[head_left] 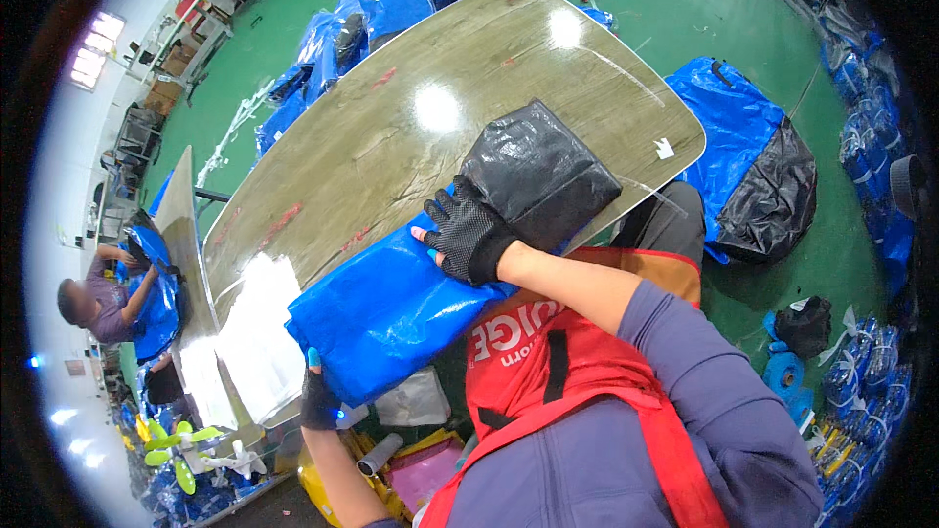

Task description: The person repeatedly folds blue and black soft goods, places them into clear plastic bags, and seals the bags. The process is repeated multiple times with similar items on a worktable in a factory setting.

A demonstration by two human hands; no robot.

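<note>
A folded blue tarpaulin bag (391, 303) with a black end section (543, 171) lies across the near edge of a glossy brown-grey table (323, 156). My right hand (469, 235), in a black mesh fingerless glove, presses on it where blue meets black, fingers spread. At the bag's left end, my left hand (321, 399) grips the near corner. Its thumb, with blue tape round it, shows on top; the other fingers are mostly hidden.
Blue plastic-wrapped bags (362, 20) are heaped beyond the table. A blue-and-black bag (743, 156) sits on the green floor at right. Another person (112, 298) handles blue material at a second table on the left. A green-bladed fan (181, 450) stands at lower left.
</note>
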